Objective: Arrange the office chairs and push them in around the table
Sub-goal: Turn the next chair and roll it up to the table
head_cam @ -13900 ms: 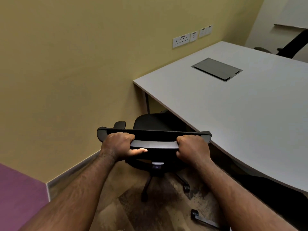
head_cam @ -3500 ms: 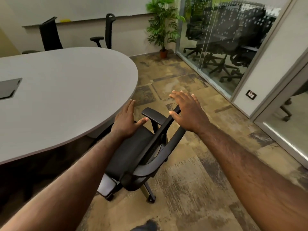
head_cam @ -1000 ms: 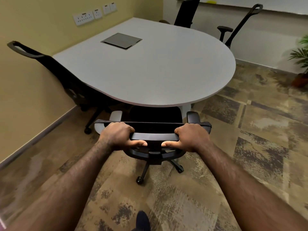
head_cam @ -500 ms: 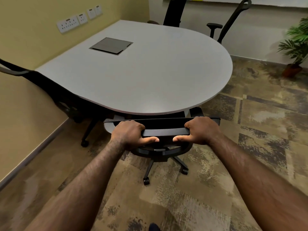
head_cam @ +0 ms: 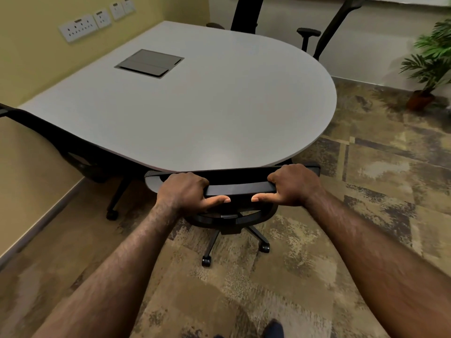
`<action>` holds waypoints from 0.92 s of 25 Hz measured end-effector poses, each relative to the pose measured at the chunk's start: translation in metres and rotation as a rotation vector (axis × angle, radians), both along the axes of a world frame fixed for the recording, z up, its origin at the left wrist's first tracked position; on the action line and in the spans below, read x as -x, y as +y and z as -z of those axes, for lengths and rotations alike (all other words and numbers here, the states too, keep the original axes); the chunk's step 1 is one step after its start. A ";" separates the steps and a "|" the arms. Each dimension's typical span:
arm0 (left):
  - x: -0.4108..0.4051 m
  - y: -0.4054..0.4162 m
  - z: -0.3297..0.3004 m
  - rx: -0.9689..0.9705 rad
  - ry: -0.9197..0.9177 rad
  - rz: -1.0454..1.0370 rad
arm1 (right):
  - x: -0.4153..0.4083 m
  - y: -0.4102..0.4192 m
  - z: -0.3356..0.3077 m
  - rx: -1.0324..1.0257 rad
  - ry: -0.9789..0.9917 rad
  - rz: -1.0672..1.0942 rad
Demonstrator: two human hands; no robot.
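Observation:
A black office chair (head_cam: 240, 185) stands at the near rounded edge of the grey table (head_cam: 207, 106). Its seat is hidden under the tabletop and its backrest top meets the table edge. My left hand (head_cam: 188, 195) grips the left part of the backrest top, thumb underneath. My right hand (head_cam: 292, 187) grips the right part the same way. The chair's star base and castors (head_cam: 234, 242) show on the carpet below. Another black chair (head_cam: 56, 140) is tucked in at the table's left side. Two more chairs (head_cam: 246, 13), (head_cam: 327, 30) stand behind the table's far side.
A yellow wall with sockets (head_cam: 80, 26) runs along the left. A cable hatch (head_cam: 148, 63) is set in the tabletop. A potted plant (head_cam: 429, 69) stands at the right by the far wall. Patterned carpet covers the floor to the right.
The chair has rolled further under the table over the last second; its armrests and seat have gone out of sight and the backrest now meets the table edge. Both hands kept their grip.

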State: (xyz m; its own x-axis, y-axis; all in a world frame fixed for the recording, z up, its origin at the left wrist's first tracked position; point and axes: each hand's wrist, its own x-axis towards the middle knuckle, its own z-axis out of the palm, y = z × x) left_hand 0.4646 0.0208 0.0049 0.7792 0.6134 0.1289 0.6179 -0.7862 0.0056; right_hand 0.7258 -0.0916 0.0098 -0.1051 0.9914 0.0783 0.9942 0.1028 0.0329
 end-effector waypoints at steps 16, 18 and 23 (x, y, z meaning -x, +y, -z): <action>-0.025 0.018 -0.002 0.001 -0.032 0.000 | -0.027 0.026 -0.001 0.017 -0.007 -0.012; -0.027 0.023 -0.001 -0.004 -0.031 -0.003 | -0.029 0.031 0.000 0.024 -0.005 -0.016; -0.034 0.038 0.002 -0.001 -0.041 -0.013 | -0.035 0.045 0.002 0.023 -0.007 -0.026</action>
State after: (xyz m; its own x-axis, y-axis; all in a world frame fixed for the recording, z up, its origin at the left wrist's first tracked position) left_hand 0.4981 0.0584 0.0028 0.7649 0.6235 0.1617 0.6277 -0.7779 0.0303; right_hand 0.7610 -0.0464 0.0083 -0.1316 0.9898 0.0552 0.9909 0.1296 0.0371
